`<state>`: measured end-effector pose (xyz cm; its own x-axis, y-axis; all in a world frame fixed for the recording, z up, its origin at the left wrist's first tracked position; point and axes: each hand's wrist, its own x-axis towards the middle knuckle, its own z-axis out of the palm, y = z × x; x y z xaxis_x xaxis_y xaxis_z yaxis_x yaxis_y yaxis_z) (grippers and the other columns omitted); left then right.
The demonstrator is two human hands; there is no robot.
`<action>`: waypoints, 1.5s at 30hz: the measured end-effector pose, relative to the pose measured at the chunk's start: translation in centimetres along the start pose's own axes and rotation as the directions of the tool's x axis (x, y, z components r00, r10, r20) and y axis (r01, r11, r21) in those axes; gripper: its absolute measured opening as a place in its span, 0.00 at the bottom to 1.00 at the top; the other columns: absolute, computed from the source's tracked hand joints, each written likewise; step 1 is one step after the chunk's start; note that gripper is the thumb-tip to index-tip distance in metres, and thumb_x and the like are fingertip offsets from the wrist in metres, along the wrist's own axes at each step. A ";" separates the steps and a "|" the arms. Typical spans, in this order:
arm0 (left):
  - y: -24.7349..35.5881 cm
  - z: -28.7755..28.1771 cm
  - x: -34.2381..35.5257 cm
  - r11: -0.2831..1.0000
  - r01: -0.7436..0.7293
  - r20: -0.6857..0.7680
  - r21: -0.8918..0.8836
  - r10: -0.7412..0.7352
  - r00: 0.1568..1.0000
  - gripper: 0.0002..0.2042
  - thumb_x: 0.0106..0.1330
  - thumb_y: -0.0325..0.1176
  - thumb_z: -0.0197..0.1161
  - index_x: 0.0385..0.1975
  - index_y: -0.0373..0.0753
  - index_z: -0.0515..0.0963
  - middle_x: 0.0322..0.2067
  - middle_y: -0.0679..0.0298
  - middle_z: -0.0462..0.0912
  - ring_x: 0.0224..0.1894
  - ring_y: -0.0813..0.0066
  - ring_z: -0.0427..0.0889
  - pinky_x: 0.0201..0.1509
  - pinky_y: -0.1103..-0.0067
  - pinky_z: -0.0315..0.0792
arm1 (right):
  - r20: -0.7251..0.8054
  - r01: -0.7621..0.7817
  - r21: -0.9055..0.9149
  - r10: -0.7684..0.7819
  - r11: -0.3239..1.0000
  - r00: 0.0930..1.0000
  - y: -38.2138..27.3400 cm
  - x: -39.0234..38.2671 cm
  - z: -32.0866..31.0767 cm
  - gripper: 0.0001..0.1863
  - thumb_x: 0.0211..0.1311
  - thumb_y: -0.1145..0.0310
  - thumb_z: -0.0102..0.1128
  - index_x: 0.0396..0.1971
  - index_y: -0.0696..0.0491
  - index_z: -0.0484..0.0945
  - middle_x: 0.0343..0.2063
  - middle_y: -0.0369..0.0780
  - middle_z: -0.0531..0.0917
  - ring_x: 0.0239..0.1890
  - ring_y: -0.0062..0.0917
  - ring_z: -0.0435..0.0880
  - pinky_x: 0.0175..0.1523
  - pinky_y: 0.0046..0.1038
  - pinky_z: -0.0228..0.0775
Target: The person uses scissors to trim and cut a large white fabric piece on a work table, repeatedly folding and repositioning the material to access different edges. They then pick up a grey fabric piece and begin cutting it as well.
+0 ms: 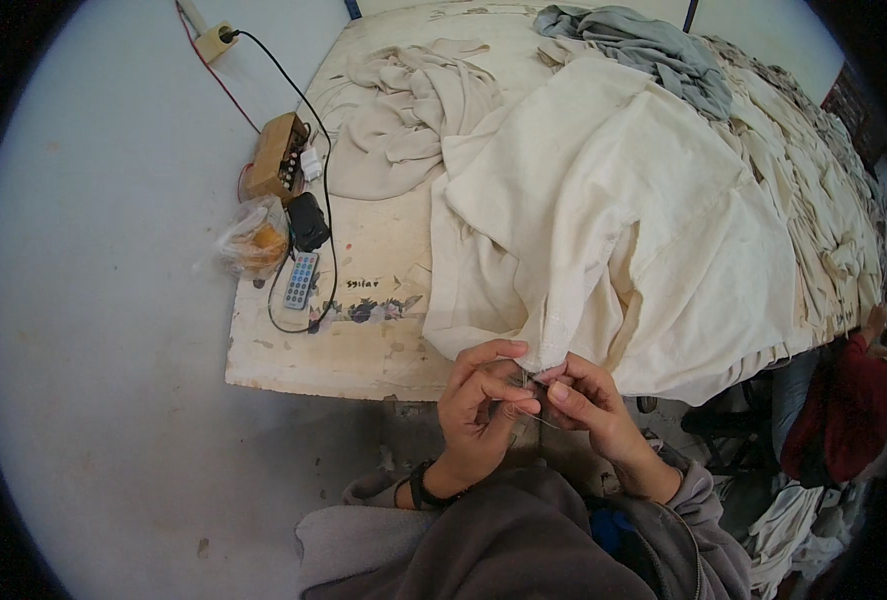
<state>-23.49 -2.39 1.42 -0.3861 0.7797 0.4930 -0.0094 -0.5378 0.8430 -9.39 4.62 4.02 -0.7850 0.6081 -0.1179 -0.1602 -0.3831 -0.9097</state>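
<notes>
A cream cloth garment [583, 200] spreads over the table, and its narrow near end hangs to the front edge between my hands. Loose thin threads [526, 381] trail from that end. My left hand [478, 410] is closed, thumb and fingers pinching the threads. Just to its right my right hand [595, 408] is closed too, its fingertips gathered at the garment's tip; the fingers partly hide what they grip. A dark band circles my left wrist.
Left on the worn table [383, 360] lie a remote control [301, 281], a black adapter [308, 222], a plastic bag [255, 238], a wooden box [277, 158] and a looping cable. Beige cloth [403, 120], grey cloth [643, 50] and a cloth pile [813, 190] lie beyond. Another person [843, 410] is at right.
</notes>
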 end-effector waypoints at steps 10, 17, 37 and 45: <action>0.1 -0.1 0.0 0.999 -0.007 0.014 0.050 0.006 1.000 0.03 0.58 0.22 0.62 0.29 0.33 0.76 0.50 0.51 0.68 0.47 0.66 0.77 0.48 0.80 0.72 | -0.006 -0.067 -0.030 0.067 0.997 0.998 -0.4 0.4 0.2 0.13 0.65 0.65 0.52 0.41 0.59 0.73 0.34 0.34 0.77 0.37 0.12 0.71 0.43 0.17 0.62; 0.1 -0.1 0.2 0.998 -0.016 0.016 0.065 0.015 1.000 0.02 0.57 0.23 0.62 0.28 0.32 0.76 0.49 0.51 0.69 0.48 0.64 0.77 0.48 0.79 0.73 | -0.033 -0.014 -0.022 0.013 1.000 0.999 -0.3 0.7 0.4 0.11 0.64 0.66 0.54 0.39 0.59 0.73 0.32 0.33 0.77 0.36 0.12 0.71 0.42 0.16 0.63; 0.6 -5.6 5.2 0.848 0.029 -0.482 0.529 0.272 0.833 0.21 0.61 0.25 0.57 0.54 0.35 0.60 0.55 0.55 0.65 0.61 0.63 0.59 0.65 0.67 0.51 | 0.049 0.348 -0.804 -0.529 0.482 0.847 -1.2 -1.4 -2.2 0.24 0.44 0.69 0.71 0.44 0.54 0.75 0.36 0.41 0.76 0.35 0.29 0.78 0.36 0.24 0.71; -0.7 -0.6 5.3 0.229 -0.179 0.164 0.957 0.082 0.983 0.25 0.53 0.40 0.66 0.50 0.41 0.68 0.56 0.56 0.65 0.60 0.58 0.61 0.64 0.61 0.51 | 0.087 0.185 -0.949 -0.352 0.255 0.932 0.5 -1.1 -3.2 0.26 0.32 0.79 0.61 0.41 0.50 0.76 0.35 0.37 0.76 0.28 0.34 0.79 0.30 0.31 0.72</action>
<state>-26.11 1.96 3.33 -0.2288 0.7751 0.5890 0.9496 0.0444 0.3104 -6.66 6.00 2.40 -0.7274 0.6411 0.2448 0.3817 0.6744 -0.6320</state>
